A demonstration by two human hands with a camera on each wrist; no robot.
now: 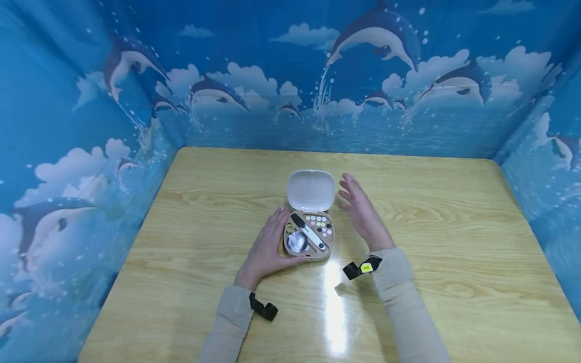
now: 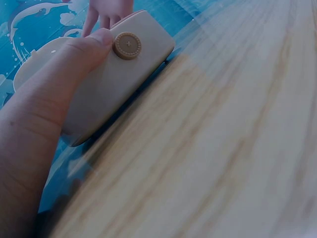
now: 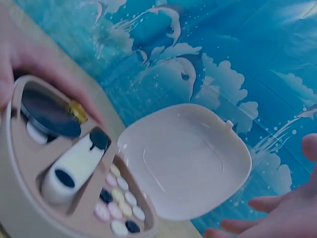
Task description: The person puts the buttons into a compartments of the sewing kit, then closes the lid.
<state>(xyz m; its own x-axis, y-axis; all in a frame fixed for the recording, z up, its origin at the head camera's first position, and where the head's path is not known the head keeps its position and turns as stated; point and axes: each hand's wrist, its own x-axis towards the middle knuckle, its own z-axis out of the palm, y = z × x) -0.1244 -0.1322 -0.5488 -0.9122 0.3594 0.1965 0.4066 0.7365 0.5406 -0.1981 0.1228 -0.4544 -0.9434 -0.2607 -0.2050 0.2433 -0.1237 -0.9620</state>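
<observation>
A beige sewing kit box (image 1: 331, 245) lies on the table with its white lid (image 1: 311, 189) raised at the back. My left hand (image 1: 266, 246) grips the box, fingers along its left side and thumb on its front wall beside a round button-shaped catch (image 2: 128, 45). Inside are a white tool with a black end (image 3: 74, 166), small buttons (image 3: 118, 196) in white, pink, yellow and black, a shiny round disc (image 1: 297, 241) and a gold ring-like piece (image 3: 77, 111). To the right of the lid, my right hand (image 1: 363, 211) is held with fingers extended, touching nothing.
The wood-grain table (image 1: 209, 199) extends around the box on all sides. A blue dolphin-print curtain (image 1: 259, 46) hangs behind it and at both sides. Black straps (image 1: 263, 307) circle both wrists.
</observation>
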